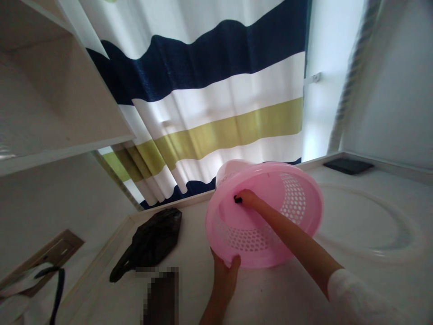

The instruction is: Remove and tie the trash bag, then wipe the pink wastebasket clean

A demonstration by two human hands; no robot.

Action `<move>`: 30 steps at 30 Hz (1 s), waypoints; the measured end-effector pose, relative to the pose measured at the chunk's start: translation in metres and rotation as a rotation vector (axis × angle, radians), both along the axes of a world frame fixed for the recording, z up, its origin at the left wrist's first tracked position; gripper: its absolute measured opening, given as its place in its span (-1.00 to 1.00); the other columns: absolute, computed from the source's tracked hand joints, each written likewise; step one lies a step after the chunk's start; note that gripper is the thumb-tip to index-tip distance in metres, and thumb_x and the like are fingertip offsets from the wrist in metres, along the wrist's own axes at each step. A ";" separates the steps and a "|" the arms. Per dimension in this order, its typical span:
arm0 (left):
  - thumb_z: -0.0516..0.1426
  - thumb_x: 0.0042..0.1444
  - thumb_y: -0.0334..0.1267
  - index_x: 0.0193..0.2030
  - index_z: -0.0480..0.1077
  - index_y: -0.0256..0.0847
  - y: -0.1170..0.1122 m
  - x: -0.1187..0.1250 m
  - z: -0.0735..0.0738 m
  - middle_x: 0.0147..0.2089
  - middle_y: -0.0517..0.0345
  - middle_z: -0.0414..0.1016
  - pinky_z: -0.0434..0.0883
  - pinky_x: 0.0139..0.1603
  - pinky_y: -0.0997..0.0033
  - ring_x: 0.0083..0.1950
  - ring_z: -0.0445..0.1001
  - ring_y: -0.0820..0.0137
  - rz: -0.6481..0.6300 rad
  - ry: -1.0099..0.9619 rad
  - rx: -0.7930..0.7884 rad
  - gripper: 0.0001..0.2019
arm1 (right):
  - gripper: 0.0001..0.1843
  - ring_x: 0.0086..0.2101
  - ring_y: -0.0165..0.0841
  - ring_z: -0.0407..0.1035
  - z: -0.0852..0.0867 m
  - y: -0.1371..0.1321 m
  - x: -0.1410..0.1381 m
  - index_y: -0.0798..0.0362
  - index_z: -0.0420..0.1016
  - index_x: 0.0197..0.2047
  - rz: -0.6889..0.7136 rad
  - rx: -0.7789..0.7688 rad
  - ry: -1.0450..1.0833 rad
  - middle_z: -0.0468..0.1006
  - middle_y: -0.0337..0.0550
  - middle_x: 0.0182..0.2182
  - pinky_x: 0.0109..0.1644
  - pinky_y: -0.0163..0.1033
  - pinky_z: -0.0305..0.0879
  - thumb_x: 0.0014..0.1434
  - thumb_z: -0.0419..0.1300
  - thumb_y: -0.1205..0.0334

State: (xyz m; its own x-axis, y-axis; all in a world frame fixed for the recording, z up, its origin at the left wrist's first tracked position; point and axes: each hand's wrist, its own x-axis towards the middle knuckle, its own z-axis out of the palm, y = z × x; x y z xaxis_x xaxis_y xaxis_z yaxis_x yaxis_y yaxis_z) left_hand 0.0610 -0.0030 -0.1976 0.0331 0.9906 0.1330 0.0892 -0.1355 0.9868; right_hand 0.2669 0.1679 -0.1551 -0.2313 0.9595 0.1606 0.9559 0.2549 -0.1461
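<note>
A pink plastic basket [264, 259] with rows of round holes is tilted so its mouth faces me. My left hand [226, 273] grips its rim at the lower left, thumb showing on the near side. Inside the basket is my right hand [248, 198], closed on a small black thing [238, 199] whose kind I cannot make out. The right forearm crosses over the near rim. Behind the basket, a paler pink container [230, 169] is partly hidden; whether it is separate, I cannot tell.
A black plastic bag [154, 239] lies on the white floor at left. To the right are a large whitish ring [404, 234] and a flat black object [348, 165] by the wall. A striped curtain [216, 131] hangs behind; a cabinet [61, 99] juts out at upper left.
</note>
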 end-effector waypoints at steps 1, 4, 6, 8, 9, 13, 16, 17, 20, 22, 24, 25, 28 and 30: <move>0.11 -0.12 -0.21 0.13 -0.06 -0.30 0.000 0.001 0.000 0.09 -0.16 0.18 0.05 0.17 0.17 0.14 0.15 0.22 -0.004 0.001 0.019 -0.34 | -0.69 -0.23 -0.33 0.33 0.001 -0.002 -0.001 -0.01 0.46 -0.18 -0.006 0.002 0.012 0.49 -0.11 -0.26 -0.17 -0.30 0.15 0.00 0.04 0.36; 0.16 -0.15 -0.16 0.16 -0.12 -0.28 -0.001 0.004 0.004 0.13 -0.17 0.11 0.02 0.18 0.17 0.15 0.14 0.21 -0.063 0.010 0.059 -0.24 | -0.70 -0.25 -0.34 0.33 0.004 -0.008 -0.002 -0.02 0.47 -0.19 -0.022 0.007 0.046 0.50 -0.12 -0.27 -0.18 -0.31 0.16 0.02 0.03 0.36; 0.19 -0.19 -0.14 0.16 -0.12 -0.31 -0.001 0.006 0.007 0.13 -0.21 0.11 0.04 0.17 0.17 0.14 0.15 0.19 -0.123 0.008 0.037 -0.19 | -0.68 -0.25 -0.35 0.33 0.007 -0.011 -0.002 -0.04 0.46 -0.18 -0.029 0.010 0.060 0.50 -0.14 -0.27 -0.18 -0.31 0.16 0.00 0.04 0.37; 0.22 -0.22 -0.14 0.15 -0.11 -0.33 0.000 0.008 0.010 0.13 -0.24 0.11 0.05 0.17 0.16 0.15 0.15 0.18 -0.178 -0.005 0.019 -0.17 | -0.67 -0.25 -0.35 0.34 0.008 -0.013 -0.002 -0.06 0.45 -0.17 -0.034 0.010 0.071 0.50 -0.16 -0.27 -0.18 -0.32 0.16 -0.01 0.05 0.39; 0.22 -0.23 -0.14 0.16 -0.10 -0.33 0.001 0.008 0.011 0.14 -0.24 0.10 0.04 0.17 0.16 0.15 0.14 0.18 -0.200 -0.010 0.018 -0.17 | -0.66 -0.25 -0.35 0.34 0.008 -0.013 -0.002 -0.06 0.45 -0.16 -0.035 0.008 0.076 0.50 -0.17 -0.27 -0.18 -0.32 0.16 -0.02 0.06 0.38; 0.23 -0.24 -0.18 0.17 -0.10 -0.31 -0.002 0.009 0.014 0.17 -0.21 0.06 -0.05 0.21 0.15 0.20 0.06 0.19 -0.258 0.027 0.036 -0.16 | -0.69 -0.24 -0.36 0.33 0.007 -0.012 0.000 -0.06 0.44 -0.16 -0.047 -0.007 0.102 0.50 -0.17 -0.25 -0.16 -0.33 0.16 0.01 0.05 0.34; 0.21 -0.21 -0.22 0.16 -0.07 -0.30 -0.003 0.008 0.017 0.18 -0.19 0.06 -0.01 0.19 0.15 0.19 0.09 0.19 -0.247 0.068 0.001 -0.21 | -0.70 -0.22 -0.34 0.33 0.007 -0.012 0.001 -0.01 0.45 -0.16 -0.055 -0.014 0.120 0.49 -0.14 -0.22 -0.15 -0.32 0.15 0.02 0.06 0.31; 0.19 -0.18 -0.24 0.15 -0.04 -0.32 -0.003 0.008 0.017 0.17 -0.18 0.08 0.01 0.19 0.17 0.17 0.11 0.20 -0.233 0.077 -0.013 -0.26 | -0.71 -0.22 -0.34 0.33 0.008 -0.012 0.000 -0.01 0.45 -0.16 -0.054 -0.015 0.124 0.49 -0.13 -0.23 -0.15 -0.32 0.15 0.02 0.06 0.31; 0.10 -0.13 -0.35 0.10 0.05 -0.37 -0.003 0.006 0.017 0.11 -0.15 0.18 0.02 0.19 0.24 0.16 0.14 0.26 -0.190 0.070 -0.020 -0.41 | -0.71 -0.23 -0.33 0.33 0.012 -0.015 -0.003 -0.02 0.46 -0.17 -0.048 -0.011 0.129 0.50 -0.15 -0.25 -0.16 -0.32 0.16 0.01 0.06 0.32; 0.07 -0.16 -0.40 0.09 0.07 -0.35 -0.003 0.005 0.018 0.09 -0.10 0.22 0.04 0.19 0.24 0.17 0.12 0.27 -0.161 0.040 0.000 -0.42 | -0.70 -0.23 -0.32 0.33 0.014 -0.017 -0.008 -0.04 0.45 -0.16 -0.046 -0.006 0.131 0.50 -0.16 -0.25 -0.16 -0.31 0.16 0.01 0.06 0.32; 0.08 -0.17 -0.38 0.10 0.06 -0.31 -0.006 0.006 0.020 0.09 -0.06 0.23 0.05 0.18 0.22 0.18 0.11 0.26 -0.138 0.015 0.022 -0.39 | -0.70 -0.22 -0.32 0.33 0.014 -0.019 -0.013 -0.05 0.45 -0.15 -0.048 -0.006 0.137 0.50 -0.16 -0.24 -0.16 -0.31 0.16 0.02 0.06 0.31; 0.09 -0.17 -0.36 0.11 0.05 -0.29 -0.008 0.006 0.022 0.08 -0.06 0.24 0.06 0.18 0.20 0.18 0.11 0.25 -0.131 0.007 0.022 -0.38 | -0.70 -0.22 -0.32 0.33 0.014 -0.020 -0.015 -0.05 0.44 -0.15 -0.050 -0.008 0.142 0.49 -0.17 -0.24 -0.16 -0.32 0.16 0.02 0.06 0.30; 0.14 -0.16 -0.24 0.13 0.02 -0.28 -0.012 0.007 0.027 0.08 -0.09 0.23 0.07 0.18 0.17 0.18 0.10 0.21 -0.136 -0.021 -0.012 -0.34 | -0.70 -0.22 -0.34 0.33 0.010 -0.019 -0.022 -0.05 0.43 -0.13 -0.066 -0.018 0.160 0.49 -0.16 -0.22 -0.16 -0.33 0.16 0.04 0.05 0.29; 0.16 -0.18 -0.21 0.13 0.01 -0.26 -0.012 0.007 0.029 0.10 -0.10 0.22 0.05 0.18 0.14 0.19 0.08 0.19 -0.128 -0.029 -0.045 -0.30 | -0.71 -0.23 -0.35 0.33 0.007 -0.017 -0.024 -0.03 0.44 -0.14 -0.077 -0.022 0.171 0.49 -0.15 -0.23 -0.17 -0.33 0.16 0.04 0.05 0.29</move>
